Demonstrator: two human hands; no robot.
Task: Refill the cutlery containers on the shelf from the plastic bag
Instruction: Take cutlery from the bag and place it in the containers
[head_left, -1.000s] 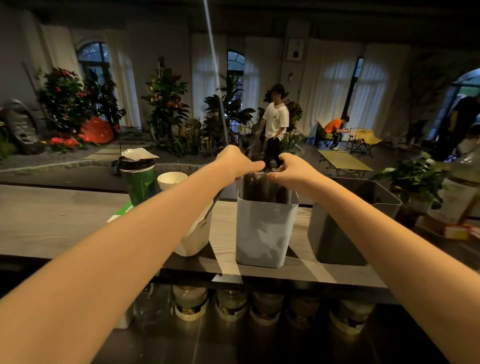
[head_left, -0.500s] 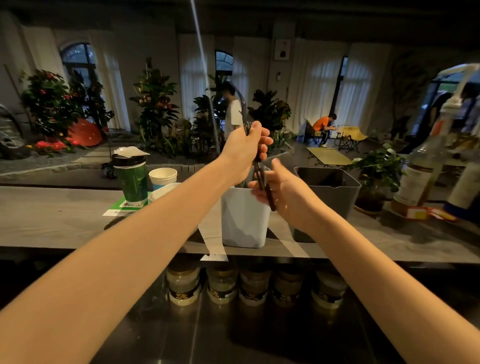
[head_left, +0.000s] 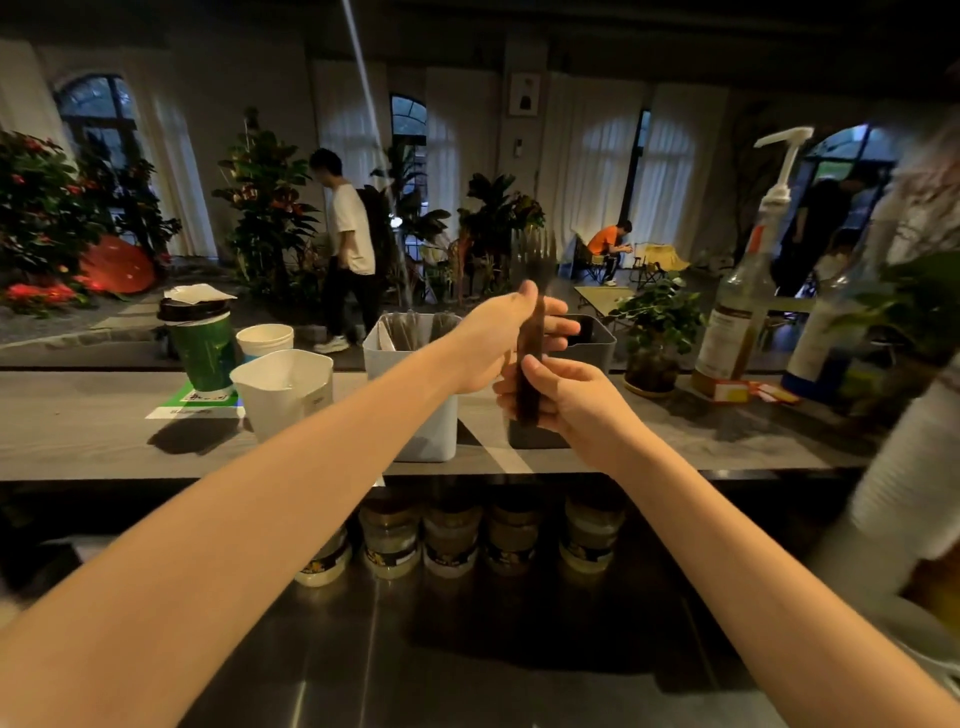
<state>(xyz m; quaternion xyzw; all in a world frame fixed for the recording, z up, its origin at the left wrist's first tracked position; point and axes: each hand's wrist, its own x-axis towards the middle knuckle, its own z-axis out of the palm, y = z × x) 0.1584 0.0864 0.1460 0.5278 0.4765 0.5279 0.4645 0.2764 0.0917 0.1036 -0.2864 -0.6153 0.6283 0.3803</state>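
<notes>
On the long shelf (head_left: 78, 426) stand a white container (head_left: 431, 431), dark cutlery (head_left: 410, 332) inside, and a dark grey container (head_left: 597, 343) to its right. Between them, nearer, left grip (head_left: 493, 338) and right grip (head_left: 571, 400) both curl round an upright fork (head_left: 531, 332), tines up.

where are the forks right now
Centre of the head view, the forks stand upright, gripped by left hand above right hand, before the grey container, beside the white container.

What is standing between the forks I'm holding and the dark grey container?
Nothing visible. The left hand and right hand grip the forks upright in front of the dark grey container; only your own fingers cover part of its open top.
</notes>
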